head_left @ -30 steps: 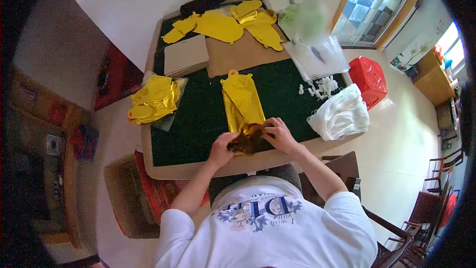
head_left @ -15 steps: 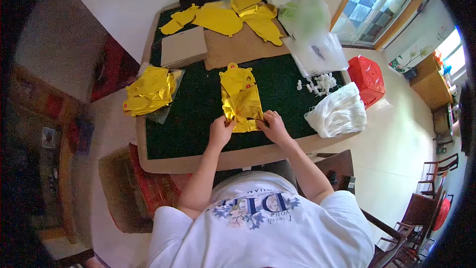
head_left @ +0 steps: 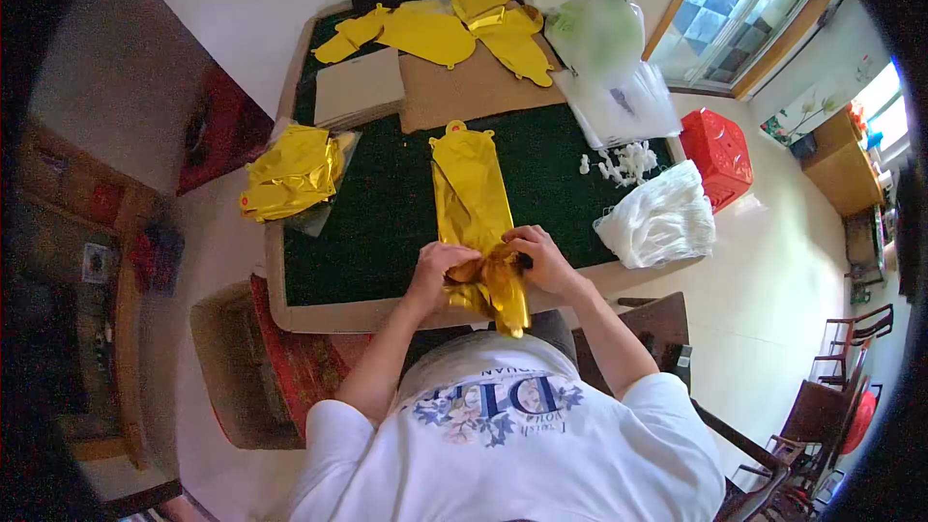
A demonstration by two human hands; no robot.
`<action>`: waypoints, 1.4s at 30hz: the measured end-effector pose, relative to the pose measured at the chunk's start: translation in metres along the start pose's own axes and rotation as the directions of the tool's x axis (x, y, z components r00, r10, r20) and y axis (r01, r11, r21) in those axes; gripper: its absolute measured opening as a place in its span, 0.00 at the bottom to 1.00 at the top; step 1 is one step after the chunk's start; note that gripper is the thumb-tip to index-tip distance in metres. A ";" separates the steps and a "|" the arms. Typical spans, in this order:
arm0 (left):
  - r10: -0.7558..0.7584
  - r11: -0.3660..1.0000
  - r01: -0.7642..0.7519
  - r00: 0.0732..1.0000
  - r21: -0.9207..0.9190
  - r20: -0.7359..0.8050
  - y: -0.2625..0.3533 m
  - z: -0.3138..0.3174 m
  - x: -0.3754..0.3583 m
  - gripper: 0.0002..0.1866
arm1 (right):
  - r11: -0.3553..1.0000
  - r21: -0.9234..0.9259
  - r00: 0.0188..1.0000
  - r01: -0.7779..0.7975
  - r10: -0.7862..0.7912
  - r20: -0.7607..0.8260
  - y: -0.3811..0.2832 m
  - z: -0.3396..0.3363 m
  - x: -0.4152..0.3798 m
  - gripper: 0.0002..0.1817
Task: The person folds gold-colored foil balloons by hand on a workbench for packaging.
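A flat gold foil balloon (head_left: 472, 188) lies lengthwise on the dark green table top, its small looped tip with a red spot pointing away from me. The near end is bunched up and hangs over the table's front edge toward my shirt. My left hand (head_left: 443, 271) is closed on the left side of the bunched foil. On its right side, my right hand (head_left: 543, 256) pinches the same foil. The folds hide some of my fingertips.
Crumpled gold foil balloons (head_left: 295, 174) lie at the left edge, more flat yellow-gold pieces (head_left: 425, 34) at the back. Nearby are stacked cardboard sheets (head_left: 358, 87), clear plastic bags (head_left: 619, 106), small white pieces (head_left: 628, 164), a white string bundle (head_left: 659, 217) and a red stool (head_left: 715, 159).
The folded foil has been opened out toward me, so the upper part now lies smooth. Its near end is bunched over the table edge. Both hands stay on it.
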State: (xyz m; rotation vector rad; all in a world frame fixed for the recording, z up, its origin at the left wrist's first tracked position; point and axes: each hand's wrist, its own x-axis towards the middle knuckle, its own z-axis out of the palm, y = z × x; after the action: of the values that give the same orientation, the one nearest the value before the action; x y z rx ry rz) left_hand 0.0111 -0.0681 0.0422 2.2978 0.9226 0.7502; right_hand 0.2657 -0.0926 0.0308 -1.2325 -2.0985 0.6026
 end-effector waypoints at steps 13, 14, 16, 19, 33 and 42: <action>-0.091 0.994 0.087 0.993 0.070 0.069 -0.007 0.015 -0.007 0.17 | 0.998 0.056 1.000 -0.010 0.009 0.019 -0.006 -0.004 -0.001 0.16; -0.091 0.994 0.087 0.993 0.070 0.069 -0.006 0.015 -0.007 0.17 | 0.998 0.056 1.000 -0.010 0.009 0.018 -0.008 -0.006 -0.001 0.16; -0.119 0.992 0.116 0.991 0.054 0.066 -0.001 0.011 -0.006 0.18 | 0.997 0.068 0.998 -0.044 0.042 0.038 -0.011 -0.008 -0.001 0.16; -0.044 0.998 0.049 0.987 -0.029 0.158 -0.007 0.008 -0.004 0.18 | 0.997 0.065 0.998 -0.049 0.046 0.039 -0.011 -0.006 -0.001 0.15; -0.238 0.957 0.229 0.971 -0.178 -0.027 -0.018 0.021 -0.002 0.12 | 0.999 0.017 0.999 -0.030 0.030 0.023 0.002 0.000 -0.002 0.15; -0.590 0.782 0.562 0.807 -0.270 -0.025 -0.015 0.021 0.023 0.14 | 0.912 0.184 0.917 -0.366 0.387 -0.093 -0.026 0.001 0.015 0.11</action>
State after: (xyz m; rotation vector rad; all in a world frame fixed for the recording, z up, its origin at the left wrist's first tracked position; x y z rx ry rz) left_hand 0.0324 -0.0476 0.0240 1.6217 1.4056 0.6690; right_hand 0.2434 -0.0910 0.0513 -1.5505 -1.6769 0.8245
